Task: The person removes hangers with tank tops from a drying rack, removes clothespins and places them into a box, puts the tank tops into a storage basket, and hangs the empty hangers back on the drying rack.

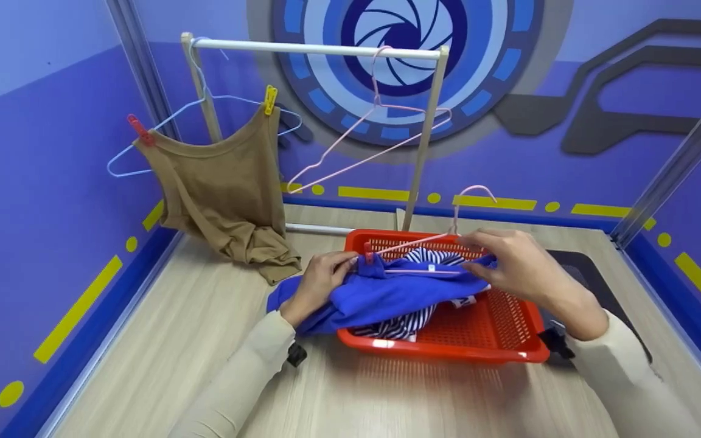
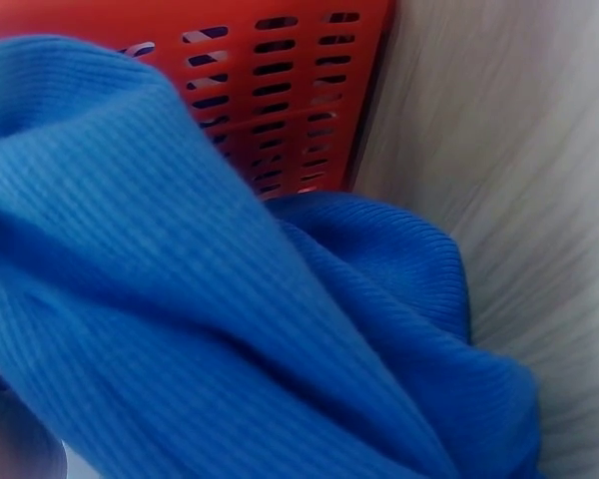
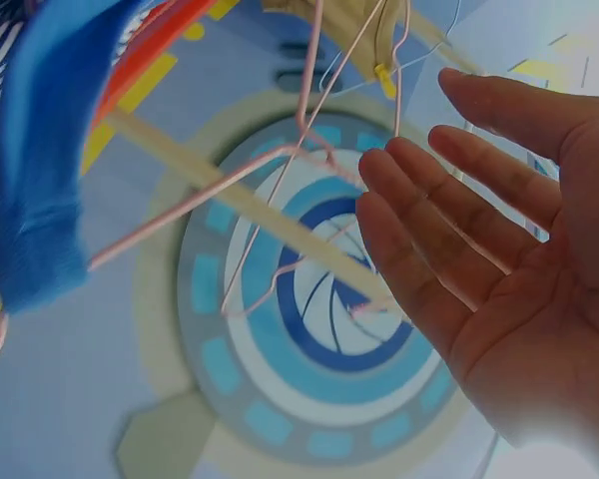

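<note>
There is room to pass over the tabletop (image 1: 137, 359) left of the left sleeve (image 1: 235, 377), in front of the brown top (image 1: 223, 176). Toward the wall, the red basket (image 1: 445, 353), 2 pink hangers (image 1: 377, 103) (image 1: 456, 213) and the right rack post (image 1: 427, 134) block the way.

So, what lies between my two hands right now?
In the head view, between the left hand and right hand lie the red clip, the blue garment and part of the pink hanger, with striped cloth showing behind.

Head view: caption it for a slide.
Left hand and right hand work at a blue garment and pink hanger over a red basket; a brown top hangs behind.
</note>
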The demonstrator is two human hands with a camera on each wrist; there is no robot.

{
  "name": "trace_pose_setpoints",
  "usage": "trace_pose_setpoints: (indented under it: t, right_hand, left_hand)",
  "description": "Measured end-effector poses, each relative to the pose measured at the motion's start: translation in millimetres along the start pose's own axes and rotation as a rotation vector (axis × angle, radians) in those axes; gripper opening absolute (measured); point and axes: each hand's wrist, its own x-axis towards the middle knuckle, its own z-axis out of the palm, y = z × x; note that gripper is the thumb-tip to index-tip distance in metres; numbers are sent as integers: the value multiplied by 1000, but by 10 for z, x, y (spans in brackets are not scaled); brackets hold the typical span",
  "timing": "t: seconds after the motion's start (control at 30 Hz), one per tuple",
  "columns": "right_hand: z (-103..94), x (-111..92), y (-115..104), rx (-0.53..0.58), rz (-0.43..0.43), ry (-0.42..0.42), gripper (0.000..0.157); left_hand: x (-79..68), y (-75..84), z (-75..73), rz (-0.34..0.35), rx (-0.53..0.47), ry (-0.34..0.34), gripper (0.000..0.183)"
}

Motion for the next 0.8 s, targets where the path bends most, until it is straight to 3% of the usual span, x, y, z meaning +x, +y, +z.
trace_pose_setpoints:
  t: [0.3,0.57,0.8]
  right_hand:
    - [203,347,-160,80,-76,-55,38]
    - [539,614,-319,99,-55,-85,41]
    - [832,838,-406,102,-92,-69,41]
  left_hand:
    - [1,25,-1,-10,-11,-1,19]
    - [-13,35,-1,-24,-31,-14,20]
    - [1,27,-6,-15,-18,-25,20]
